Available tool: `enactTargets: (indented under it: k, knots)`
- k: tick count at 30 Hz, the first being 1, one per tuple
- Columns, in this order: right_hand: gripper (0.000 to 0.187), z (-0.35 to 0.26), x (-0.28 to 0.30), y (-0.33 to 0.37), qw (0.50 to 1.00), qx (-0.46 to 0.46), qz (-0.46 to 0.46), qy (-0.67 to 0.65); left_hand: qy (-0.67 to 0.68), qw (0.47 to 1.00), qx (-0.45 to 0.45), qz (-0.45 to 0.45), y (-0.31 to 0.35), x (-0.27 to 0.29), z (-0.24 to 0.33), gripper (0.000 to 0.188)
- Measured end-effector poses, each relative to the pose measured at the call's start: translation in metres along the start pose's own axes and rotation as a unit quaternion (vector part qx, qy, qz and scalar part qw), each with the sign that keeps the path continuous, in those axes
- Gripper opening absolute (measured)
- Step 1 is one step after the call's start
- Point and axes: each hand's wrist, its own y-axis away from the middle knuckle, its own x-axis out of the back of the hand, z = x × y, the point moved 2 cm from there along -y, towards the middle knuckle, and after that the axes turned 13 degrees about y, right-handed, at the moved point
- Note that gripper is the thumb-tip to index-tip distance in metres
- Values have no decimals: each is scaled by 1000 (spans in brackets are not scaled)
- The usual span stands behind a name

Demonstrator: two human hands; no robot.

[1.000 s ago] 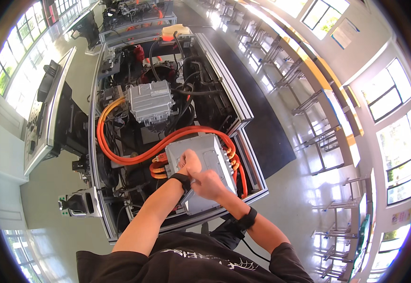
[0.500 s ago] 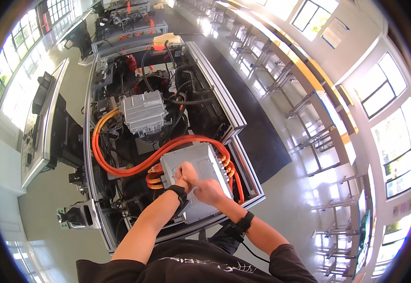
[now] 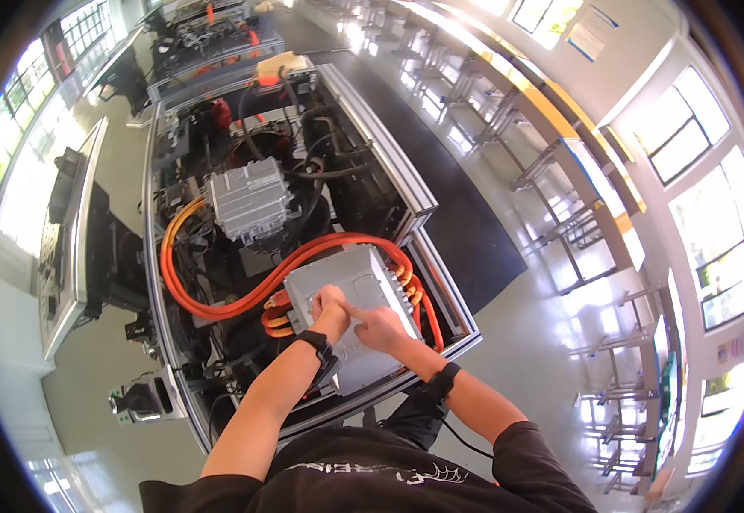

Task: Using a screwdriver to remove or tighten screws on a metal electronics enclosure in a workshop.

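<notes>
Over the flat grey metal box (image 3: 350, 278) at the near end of the frame, my two hands are close together. My left hand (image 3: 329, 306) is closed with its fingers curled in; whatever may be inside it is hidden. My right hand (image 3: 378, 329) has its index finger stretched to the left, its tip at the left hand near the wrist. The other right fingers look folded under, with nothing visible in them. Thick orange cables (image 3: 256, 295) run from the box's sides. Black bands circle my left wrist (image 3: 316, 346) and right forearm (image 3: 442, 382).
An aluminium-profile frame (image 3: 380, 128) surrounds the equipment. Beyond the box sits a smaller ribbed silver unit (image 3: 249, 201) among dark hoses. A slanted control panel (image 3: 73, 231) stands left. Tables (image 3: 594, 184) line the right side, past a dark floor mat (image 3: 474, 222).
The view has shifted slightly, so the equipment appears a little higher and further left. Both hands keep nearly the same pose, with the right index finger showing more clearly.
</notes>
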Motion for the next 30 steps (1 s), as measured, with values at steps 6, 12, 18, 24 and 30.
enactTargets:
  k: [6, 12, 18, 24, 30]
  knots:
    - [66, 1, -2, -13, 998, 45, -50, 0, 102, 994, -43, 23, -16, -12, -18, 11]
    - [52, 12, -21, -46, 997, -13, -72, -8, 326, 901, -125, 260, 27, -18, -42, 16]
    - [52, -5, -32, -85, 957, -76, -276, -41, 515, 784, -125, 324, 51, -29, -74, 26]
    - [49, -43, -6, -93, 951, -66, -286, 99, 705, 623, -203, 271, 46, -62, -72, 32]
    - [44, -58, -1, -90, 949, -14, -254, 184, 731, 576, -249, 270, 36, -80, -68, 28]
